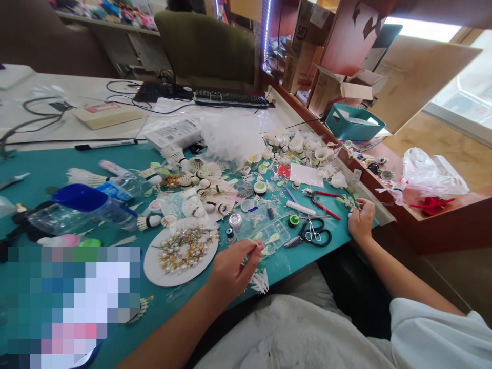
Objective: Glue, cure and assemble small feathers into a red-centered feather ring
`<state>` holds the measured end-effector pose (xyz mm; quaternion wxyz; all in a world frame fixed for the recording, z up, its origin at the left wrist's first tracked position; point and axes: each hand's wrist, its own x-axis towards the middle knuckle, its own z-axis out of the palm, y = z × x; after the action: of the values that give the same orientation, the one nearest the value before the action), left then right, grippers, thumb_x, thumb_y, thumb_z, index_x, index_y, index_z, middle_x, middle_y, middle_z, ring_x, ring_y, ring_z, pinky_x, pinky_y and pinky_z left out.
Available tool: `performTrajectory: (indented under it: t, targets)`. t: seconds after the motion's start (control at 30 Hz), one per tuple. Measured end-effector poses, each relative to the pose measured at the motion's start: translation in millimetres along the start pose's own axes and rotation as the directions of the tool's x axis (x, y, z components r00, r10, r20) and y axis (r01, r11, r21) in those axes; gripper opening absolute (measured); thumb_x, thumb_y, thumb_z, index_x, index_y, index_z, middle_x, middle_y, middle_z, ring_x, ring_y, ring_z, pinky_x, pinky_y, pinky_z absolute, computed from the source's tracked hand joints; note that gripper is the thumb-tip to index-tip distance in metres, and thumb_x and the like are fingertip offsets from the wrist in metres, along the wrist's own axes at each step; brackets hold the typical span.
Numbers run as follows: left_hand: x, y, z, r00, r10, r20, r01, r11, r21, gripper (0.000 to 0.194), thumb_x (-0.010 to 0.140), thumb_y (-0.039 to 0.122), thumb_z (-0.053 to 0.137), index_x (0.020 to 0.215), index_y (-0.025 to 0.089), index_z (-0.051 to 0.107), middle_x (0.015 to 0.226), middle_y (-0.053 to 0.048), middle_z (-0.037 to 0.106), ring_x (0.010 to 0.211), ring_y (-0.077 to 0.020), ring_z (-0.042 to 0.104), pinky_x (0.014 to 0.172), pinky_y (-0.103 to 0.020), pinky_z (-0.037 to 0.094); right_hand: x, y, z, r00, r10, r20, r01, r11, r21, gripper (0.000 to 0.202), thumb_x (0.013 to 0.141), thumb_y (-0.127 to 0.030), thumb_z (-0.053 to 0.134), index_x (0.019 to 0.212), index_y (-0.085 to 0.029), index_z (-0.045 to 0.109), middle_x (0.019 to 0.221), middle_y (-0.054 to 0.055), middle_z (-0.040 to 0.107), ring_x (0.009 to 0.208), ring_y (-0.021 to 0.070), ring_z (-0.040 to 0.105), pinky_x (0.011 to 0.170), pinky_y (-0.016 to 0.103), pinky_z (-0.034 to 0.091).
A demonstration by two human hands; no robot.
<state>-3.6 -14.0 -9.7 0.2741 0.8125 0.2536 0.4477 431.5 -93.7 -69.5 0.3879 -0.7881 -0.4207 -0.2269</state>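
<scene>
My left hand (232,269) is closed in a pinch on a small pale piece over the front edge of the green mat. Just beyond it is a clear divided tray (282,233) with pale green leaf-shaped pieces (273,238). Cut white feather pieces (260,281) lie below the fingers. At the mat's right edge my right hand (361,220) is closed around a small sprig of pale green pieces (348,201); the fingers partly cover it. Between the hands are black-handled scissors (320,233), small silver scissors (312,231) and red-handled pliers (326,210).
A white plate (151,264) of pearl and gold beads stands left of my left hand. Shuttlecocks (196,164) and small jars (260,188) crowd the mat's middle. A blue scoop (79,197) is at left. A wooden ledge (388,220) borders the right side, with a teal bin (353,123) beyond.
</scene>
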Motion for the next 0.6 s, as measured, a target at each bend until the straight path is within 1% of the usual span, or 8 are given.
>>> performTrajectory:
  t: [0.17,0.37,0.6]
  targets:
    - [1,0,-1.4,0.999,0.043,-0.005,-0.043,0.998,0.04,0.022,0.101,0.018,0.05,0.091,0.016,0.07,0.083,-0.006,0.08,0.074,-0.0164,0.077,0.072,-0.022,0.061,1,-3,2,0.998,-0.051,0.039,0.051,0.999,-0.003,0.036,0.099,-0.046,0.06,0.12,-0.017,0.062,0.121,0.008,0.064,0.11,0.0248,0.062,0.098,0.049,0.05]
    - [4,2,-3.0,0.995,0.096,-0.017,-0.095,0.994,0.062,0.021,0.1,0.015,0.051,0.09,0.016,0.069,0.08,-0.006,0.08,0.074,-0.0158,0.077,0.071,-0.021,0.061,1,-8,1,0.991,-0.112,0.07,0.112,0.994,0.009,0.035,0.1,-0.048,0.053,0.114,-0.017,0.061,0.115,0.007,0.062,0.11,0.0255,0.059,0.101,0.05,0.045]
    - [3,1,-1.5,0.991,0.13,-0.024,-0.128,0.989,0.071,0.02,0.1,0.017,0.052,0.088,0.018,0.069,0.079,-0.005,0.08,0.071,-0.0157,0.077,0.066,-0.02,0.061,1,-16,-1,0.988,-0.119,0.099,0.12,0.993,0.004,0.022,0.098,-0.035,0.048,0.109,-0.018,0.058,0.108,0.008,0.058,0.106,0.0266,0.056,0.1,0.05,0.041]
